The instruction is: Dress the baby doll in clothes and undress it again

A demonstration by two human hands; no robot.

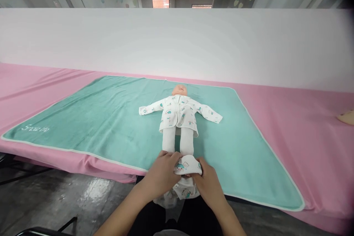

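A baby doll [179, 112] lies on its back on a teal blanket [110, 118], arms spread, dressed in a white printed top and white leggings. At the doll's feet my left hand [162, 177] and my right hand [208, 182] both grip a bunched pair of white printed baby trousers [186, 166]. The fingers of each hand are curled into the fabric at the waistband. Part of the trousers hangs down over the table edge below my hands. The doll's feet are hidden behind the bunched cloth.
The blanket lies on a long table covered in pink cloth [304, 118], with a white partition [177, 44] behind it. A skin-toned object [347, 117] shows at the far right edge. Grey floor [55, 195] lies below the near table edge.
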